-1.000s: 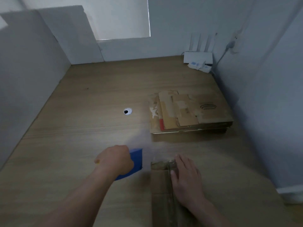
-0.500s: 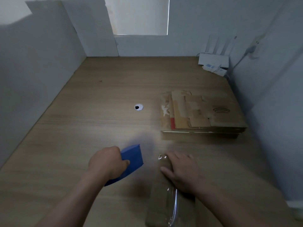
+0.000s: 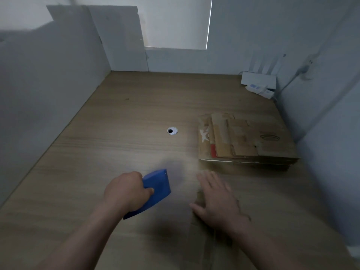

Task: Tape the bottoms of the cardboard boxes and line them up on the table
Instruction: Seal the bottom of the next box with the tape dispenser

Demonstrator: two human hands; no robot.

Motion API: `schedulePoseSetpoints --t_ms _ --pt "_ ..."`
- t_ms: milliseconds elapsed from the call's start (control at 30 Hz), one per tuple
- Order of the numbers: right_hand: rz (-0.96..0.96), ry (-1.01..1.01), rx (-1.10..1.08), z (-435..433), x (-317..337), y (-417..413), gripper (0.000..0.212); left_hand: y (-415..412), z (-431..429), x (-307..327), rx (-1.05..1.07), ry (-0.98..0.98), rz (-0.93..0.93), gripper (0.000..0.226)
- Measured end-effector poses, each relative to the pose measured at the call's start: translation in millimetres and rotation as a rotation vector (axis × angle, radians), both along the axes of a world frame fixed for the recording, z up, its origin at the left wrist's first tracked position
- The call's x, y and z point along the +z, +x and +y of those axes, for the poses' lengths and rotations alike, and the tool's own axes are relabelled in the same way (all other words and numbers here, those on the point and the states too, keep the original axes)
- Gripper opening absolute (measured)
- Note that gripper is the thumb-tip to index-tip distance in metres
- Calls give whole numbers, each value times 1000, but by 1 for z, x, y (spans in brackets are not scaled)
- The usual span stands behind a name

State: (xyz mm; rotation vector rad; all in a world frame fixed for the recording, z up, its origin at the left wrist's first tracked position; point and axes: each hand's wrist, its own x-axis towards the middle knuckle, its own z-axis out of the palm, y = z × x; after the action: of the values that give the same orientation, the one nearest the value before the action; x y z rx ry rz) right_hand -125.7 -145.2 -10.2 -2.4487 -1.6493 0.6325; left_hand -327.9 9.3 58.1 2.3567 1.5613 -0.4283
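My left hand [image 3: 126,190] grips a blue tape dispenser [image 3: 153,190] just above the wooden table [image 3: 116,149]. My right hand [image 3: 218,201] lies flat with fingers spread on a cardboard box [image 3: 206,246] at the near edge; the box is blurred and mostly hidden under the hand and forearm. A stack of flattened cardboard boxes [image 3: 245,141] lies on the table's right side, beyond my right hand.
A round cable hole [image 3: 172,130] sits in the table's middle. A white router [image 3: 259,80] and a power strip [image 3: 260,90] stand in the far right corner. Grey partition walls close off the left, back and right sides.
My right hand has opened flat and slid forward over the box. The view has shifted so the stack and table sit further right. My left hand keeps holding the dispenser.
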Motion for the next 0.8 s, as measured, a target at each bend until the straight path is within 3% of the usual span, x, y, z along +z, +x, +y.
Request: schedulePoseSetpoints --t_ms 100,200,267,400,467,600,733,800 --pt "-21 32 71 -2 -10 -9 56 -2 2 2 -15 4 -4 32" --pt "-106 45 -12 3 -11 -13 42 -4 3 4 -25 6 4 32" --pt "-86 -7 -56 12 -10 -12 42 -5 4 7 -26 20 -2 33" --pt "41 -71 -167 12 9 2 89 -7 7 10 -37 39 -21 32" --pt "8 -28 -235 -3 15 14 95 -7 10 9 -41 45 -30 32" --pt "69 -50 -281 -45 -5 16 92 -2 14 7 -62 30 -38 34" --pt "40 -17 -336 -49 -20 17 57 3 14 3 -68 2 -45 34" --pt "30 9 -356 -45 -20 19 59 5 14 3 -73 2 -56 35"
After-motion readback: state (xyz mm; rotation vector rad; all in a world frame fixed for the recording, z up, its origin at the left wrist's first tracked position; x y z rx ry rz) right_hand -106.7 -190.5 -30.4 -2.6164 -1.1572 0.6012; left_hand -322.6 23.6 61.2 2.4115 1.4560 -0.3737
